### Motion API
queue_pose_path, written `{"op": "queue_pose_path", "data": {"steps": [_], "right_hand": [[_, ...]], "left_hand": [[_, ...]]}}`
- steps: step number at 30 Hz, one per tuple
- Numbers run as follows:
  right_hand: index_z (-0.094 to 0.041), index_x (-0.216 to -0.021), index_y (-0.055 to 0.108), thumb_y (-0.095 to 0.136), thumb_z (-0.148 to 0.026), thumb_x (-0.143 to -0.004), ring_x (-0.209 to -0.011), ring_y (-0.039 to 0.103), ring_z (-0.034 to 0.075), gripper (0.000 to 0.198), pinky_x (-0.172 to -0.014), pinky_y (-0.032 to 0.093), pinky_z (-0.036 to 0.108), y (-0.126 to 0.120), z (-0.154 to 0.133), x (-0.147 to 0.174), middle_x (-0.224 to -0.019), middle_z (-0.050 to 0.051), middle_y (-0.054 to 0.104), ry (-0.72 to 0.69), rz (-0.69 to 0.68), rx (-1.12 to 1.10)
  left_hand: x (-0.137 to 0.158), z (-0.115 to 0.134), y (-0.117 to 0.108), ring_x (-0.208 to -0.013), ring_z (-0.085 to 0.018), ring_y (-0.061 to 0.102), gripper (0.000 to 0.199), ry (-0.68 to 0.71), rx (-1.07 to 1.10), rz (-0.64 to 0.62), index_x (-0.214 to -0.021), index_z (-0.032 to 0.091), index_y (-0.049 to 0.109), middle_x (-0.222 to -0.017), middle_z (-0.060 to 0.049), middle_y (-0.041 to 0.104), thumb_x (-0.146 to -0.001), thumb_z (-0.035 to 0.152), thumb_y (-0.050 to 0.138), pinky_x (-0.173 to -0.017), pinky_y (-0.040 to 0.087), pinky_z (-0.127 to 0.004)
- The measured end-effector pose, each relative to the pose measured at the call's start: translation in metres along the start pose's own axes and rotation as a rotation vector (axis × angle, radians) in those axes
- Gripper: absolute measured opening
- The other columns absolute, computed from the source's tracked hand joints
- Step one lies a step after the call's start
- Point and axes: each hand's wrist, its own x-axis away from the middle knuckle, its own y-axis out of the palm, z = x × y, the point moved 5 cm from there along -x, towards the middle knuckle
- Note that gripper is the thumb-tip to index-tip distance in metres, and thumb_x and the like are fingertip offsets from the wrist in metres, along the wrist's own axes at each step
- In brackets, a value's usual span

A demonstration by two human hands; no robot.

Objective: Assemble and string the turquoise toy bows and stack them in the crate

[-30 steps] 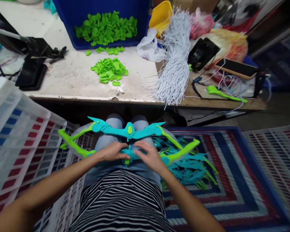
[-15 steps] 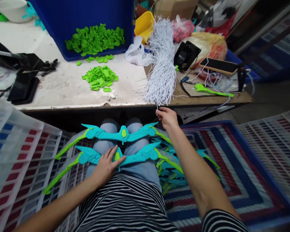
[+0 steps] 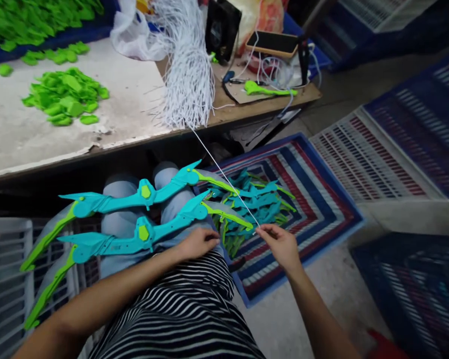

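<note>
Two turquoise toy bows with green limbs, the upper bow (image 3: 125,201) and the lower bow (image 3: 121,244), lie side by side across my lap. My right hand (image 3: 280,245) pinches the end of a white string (image 3: 224,174) beside the lower bow's right tip. That string runs taut up to a thick bundle of white strings (image 3: 190,82) at the table edge. Below the lower bow's right half, my left hand (image 3: 199,243) rests by my lap with its fingers loosely bent, and nothing shows in it.
A pile of green plastic pieces (image 3: 67,94) lies on the table (image 3: 130,94). A phone (image 3: 272,44), a black fan (image 3: 222,30) and a green limb (image 3: 267,89) are at its right end. More bows (image 3: 252,199) fill part of a striped, blue-rimmed crate (image 3: 303,199) at my right.
My right hand has pulled one string out of the bundle, down and right to the lower bow's tip. The left hand has left that bow's middle and moved right. The view has turned right.
</note>
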Motion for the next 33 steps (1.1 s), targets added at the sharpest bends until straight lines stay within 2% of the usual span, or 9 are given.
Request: {"op": "queue_pose_path", "data": {"steps": [4,6,16,19,21,24,27,29,33], "right_hand": [[-0.023,-0.071,0.066,0.060,-0.052,-0.073,-0.059,0.057,0.020,0.029,-0.061,0.048,0.036,0.008,0.009,0.009,-0.068,0.004,0.065,-0.150,0.169,0.113],[-0.025,-0.070,0.065,0.058,-0.048,-0.078,-0.062,0.058,0.021,0.026,-0.063,0.048,0.038,0.014,0.008,0.011,-0.070,0.004,0.066,-0.240,0.195,0.158],[-0.025,-0.077,0.066,0.058,-0.027,-0.087,-0.077,0.062,0.021,0.013,-0.075,0.050,0.040,0.032,0.017,0.019,-0.078,0.004,0.068,-0.614,0.264,0.228],[-0.022,-0.080,0.067,0.060,-0.028,-0.086,-0.092,0.062,0.023,0.011,-0.080,0.050,0.041,0.035,0.026,0.020,-0.095,0.007,0.068,-0.636,0.300,0.217],[-0.022,-0.084,0.066,0.058,-0.028,-0.087,-0.097,0.062,0.023,0.011,-0.083,0.051,0.042,0.037,0.032,0.018,-0.103,0.009,0.067,-0.619,0.266,0.189],[-0.022,-0.089,0.064,0.058,-0.028,-0.088,-0.095,0.063,0.022,0.008,-0.083,0.052,0.040,0.039,0.037,0.015,-0.101,0.008,0.067,-0.612,0.182,0.165],[-0.023,-0.100,0.062,0.059,-0.028,-0.088,-0.093,0.064,0.022,0.014,-0.082,0.053,0.039,0.037,0.038,0.017,-0.099,0.007,0.068,-0.635,0.145,0.206],[-0.023,-0.114,0.058,0.059,-0.029,-0.088,-0.092,0.064,0.022,0.026,-0.081,0.054,0.038,0.034,0.038,0.019,-0.100,0.008,0.068,-0.640,0.145,0.229],[-0.022,-0.136,0.041,0.057,-0.033,-0.089,-0.096,0.066,0.022,0.051,-0.085,0.054,0.038,0.030,0.039,0.019,-0.109,0.010,0.067,-0.617,0.148,0.243]], "left_hand": [[-0.042,-0.008,0.030,-0.078,-0.015,0.061,0.019,-0.244,0.227,-0.032,-0.098,0.012,0.065,-0.087,-0.004,0.068,-0.085,0.020,0.053,-0.073,0.049,-0.025],[-0.052,-0.009,0.039,-0.071,-0.013,0.059,0.015,-0.290,0.370,-0.016,-0.093,0.011,0.064,-0.077,-0.003,0.064,-0.084,0.017,0.054,-0.066,0.048,-0.023],[-0.083,-0.001,0.056,-0.060,-0.008,0.059,0.022,-0.294,0.571,-0.074,-0.103,0.009,0.060,-0.074,-0.004,0.064,-0.087,0.005,0.045,-0.061,0.050,-0.020],[-0.090,0.006,0.062,-0.059,-0.008,0.059,0.021,-0.277,0.571,-0.112,-0.096,0.007,0.062,-0.071,-0.004,0.064,-0.087,0.004,0.043,-0.066,0.052,-0.022],[-0.095,0.009,0.066,-0.059,-0.008,0.060,0.018,-0.262,0.550,-0.128,-0.089,0.007,0.063,-0.067,-0.004,0.064,-0.088,0.006,0.044,-0.070,0.052,-0.023],[-0.097,0.013,0.067,-0.060,-0.010,0.061,0.014,-0.236,0.481,-0.134,-0.087,0.008,0.062,-0.065,-0.003,0.063,-0.087,0.010,0.048,-0.072,0.053,-0.026],[-0.084,0.016,0.057,-0.055,-0.012,0.058,0.018,-0.226,0.337,-0.122,-0.078,0.010,0.059,-0.061,-0.003,0.061,-0.087,0.012,0.043,-0.067,0.052,-0.029],[-0.061,0.018,0.039,-0.053,-0.013,0.054,0.021,-0.207,0.204,-0.071,-0.070,0.013,0.056,-0.058,-0.002,0.056,-0.085,0.012,0.041,-0.067,0.049,-0.029],[0.022,0.012,-0.018,-0.065,-0.015,0.050,0.017,-0.143,-0.031,0.080,-0.065,0.017,0.052,-0.063,-0.001,0.053,-0.081,0.020,0.046,-0.073,0.043,-0.027]]}}
